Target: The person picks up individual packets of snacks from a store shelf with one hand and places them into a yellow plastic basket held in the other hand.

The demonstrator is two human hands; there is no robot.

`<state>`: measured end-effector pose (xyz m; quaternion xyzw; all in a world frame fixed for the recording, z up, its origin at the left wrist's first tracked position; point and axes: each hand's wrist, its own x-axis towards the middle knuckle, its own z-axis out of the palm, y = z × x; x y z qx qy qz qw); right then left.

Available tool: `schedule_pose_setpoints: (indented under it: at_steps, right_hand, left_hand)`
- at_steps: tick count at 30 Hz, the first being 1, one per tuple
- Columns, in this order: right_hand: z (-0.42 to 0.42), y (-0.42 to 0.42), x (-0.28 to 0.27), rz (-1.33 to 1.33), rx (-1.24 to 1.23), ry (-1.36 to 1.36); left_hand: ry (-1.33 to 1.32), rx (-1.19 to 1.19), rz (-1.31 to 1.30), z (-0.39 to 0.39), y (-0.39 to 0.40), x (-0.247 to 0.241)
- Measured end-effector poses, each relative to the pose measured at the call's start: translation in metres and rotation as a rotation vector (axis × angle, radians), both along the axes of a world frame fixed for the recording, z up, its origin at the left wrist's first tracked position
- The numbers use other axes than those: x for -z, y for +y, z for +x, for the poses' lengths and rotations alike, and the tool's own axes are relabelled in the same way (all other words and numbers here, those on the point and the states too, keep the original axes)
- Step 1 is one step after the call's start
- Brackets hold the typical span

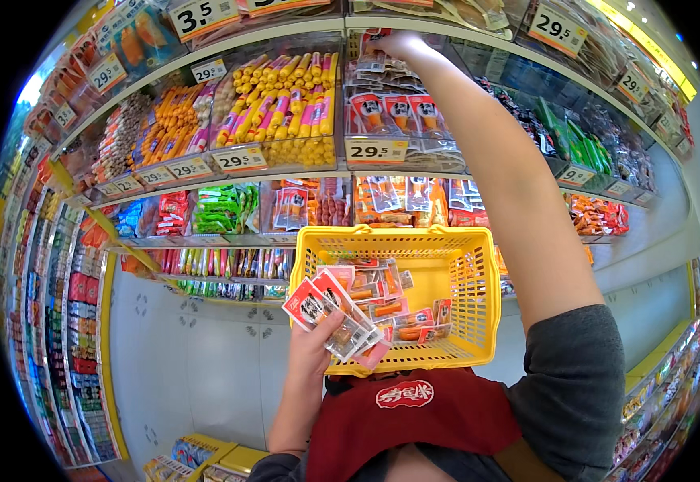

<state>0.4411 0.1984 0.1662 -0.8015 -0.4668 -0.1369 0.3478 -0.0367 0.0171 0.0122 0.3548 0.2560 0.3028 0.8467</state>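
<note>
My left hand (316,340) grips several red-and-clear snack packets (333,313), fanned out over the left side of a yellow plastic basket (476,235). More small snack packets (389,307) lie loose on the basket's floor. Up at the top of the shelving, my right hand (398,45) reaches into a clear acrylic bin, its fingers at a packet (374,60) at the bin's back; blur hides whether they hold it. Red-topped packets of the same look (399,111) stand along that bin's front, above a price tag (377,150).
Left of that bin, yellow-wrapped sausages (283,114) fill another clear bin. The shelf edge (253,188) runs below, over lower bins of green (220,208) and red packets. Tall stocked shelves (85,313) stand at the far left, and yellow-edged racks (663,373) at the right.
</note>
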Motion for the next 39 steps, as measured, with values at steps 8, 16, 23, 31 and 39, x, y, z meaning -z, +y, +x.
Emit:
schedule_pose_setpoints:
  at_steps: [8,16,23,31,39]
  right_hand:
    - [-0.064,-0.014,0.003,-0.379,0.164,-0.360]
    - [-0.146,-0.110,0.011,0.249,-0.282,-0.165]
    - [-0.276,-0.245,0.057,0.018,-0.618,0.417]
    - [-0.324,-0.289,0.074,-0.040,-0.508,0.523]
    - [-0.330,-0.286,0.076,-0.064,-0.483,0.495]
  left_hand:
    - [0.017,-0.007,0.040,-0.018,0.006,0.005]
    - [0.024,0.080,0.241,-0.014,-0.001,-0.016]
    - [-0.056,0.139,0.427,0.010,-0.010,-0.026]
    - [-0.061,0.159,0.523,0.026,-0.023,-0.030]
    - [0.048,0.120,0.662,0.026,-0.025,-0.026]
